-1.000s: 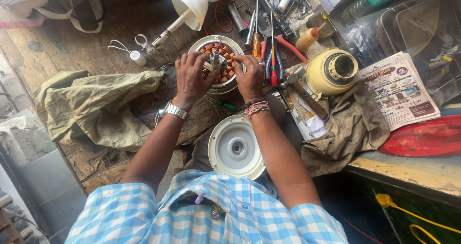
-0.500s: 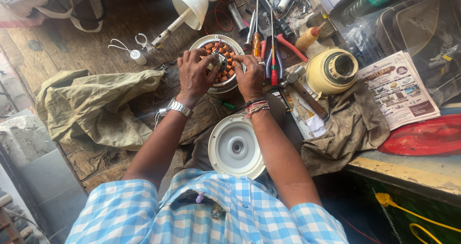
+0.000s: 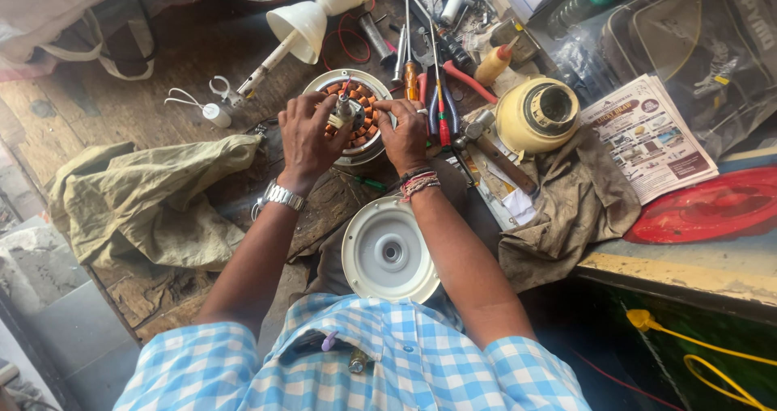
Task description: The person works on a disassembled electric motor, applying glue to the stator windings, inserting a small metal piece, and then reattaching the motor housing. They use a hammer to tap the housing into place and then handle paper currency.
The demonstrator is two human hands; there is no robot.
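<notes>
Cluttered wooden workbench (image 3: pixel 121 95) fills the frame, seen from above, with a dark cloth and a blue-check shirt at the bottom edge. At upper centre sits an opened fan motor (image 3: pixel 350 113): a round metal shell with a ring of copper windings exposed and a short shaft standing up in the middle. The left hand (image 3: pixel 309 132) is spread over the motor's left side, fingers curled onto the windings near the shaft; the right hand (image 3: pixel 407 132) grips the right rim, fingers closed against the shell. Both hands are on the motor, so it is held rather than lying free.

Just below, at mid-frame, a white round cover (image 3: pixel 391 252) lies by itself, hollow side up, apart from the motor. A cream housing (image 3: pixel 541 116) stands to the right, also separate. Screwdrivers (image 3: pixel 407 51) and pliers (image 3: pixel 441 108) lie just above and right of the motor, a hammer (image 3: pixel 498 156) to its right, a drab rag (image 3: pixel 154 197) at left.

Judging by the parts lying apart, the motor is fully opened and the windings are being handled; closing it with the cover and housing is not yet done
</notes>
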